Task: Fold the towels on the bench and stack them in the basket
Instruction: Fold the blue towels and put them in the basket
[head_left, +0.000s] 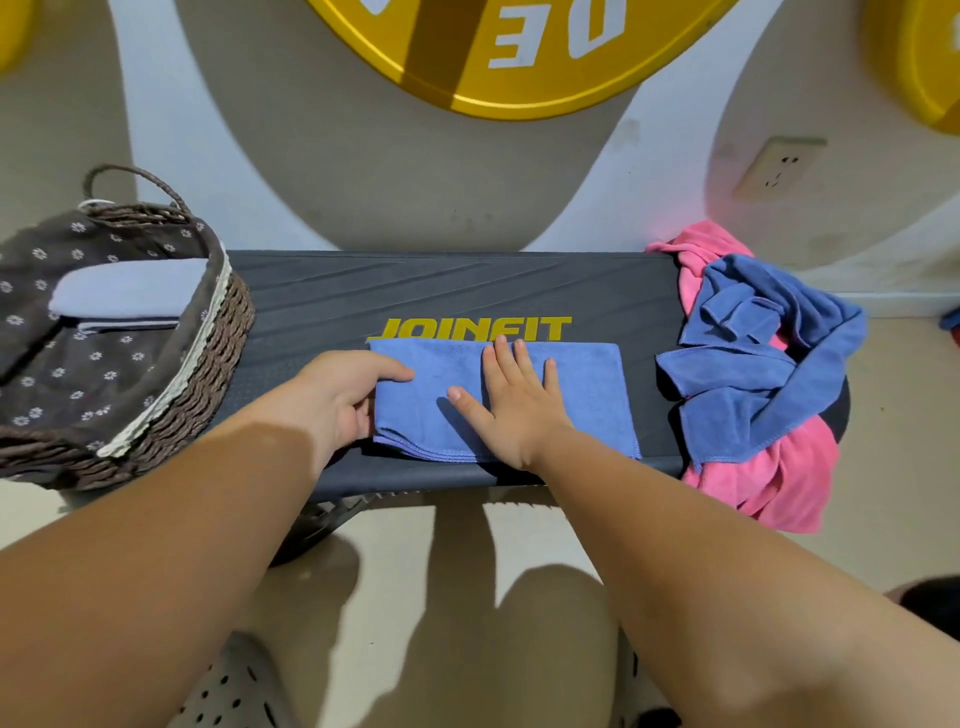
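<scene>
A blue towel, folded into a rectangle, lies flat on the dark bench near its front edge. My right hand presses down on the towel's middle with straight, spread fingers. My left hand grips the towel's left edge, thumb on top and fingers tucked under. A woven basket with a flowered liner stands on the bench's left end. Inside it lies a folded pale blue towel.
A crumpled heap of blue towels and pink towels hangs over the bench's right end. Behind the bench is a wall with a socket and a big yellow disc. My foot in a perforated shoe shows below.
</scene>
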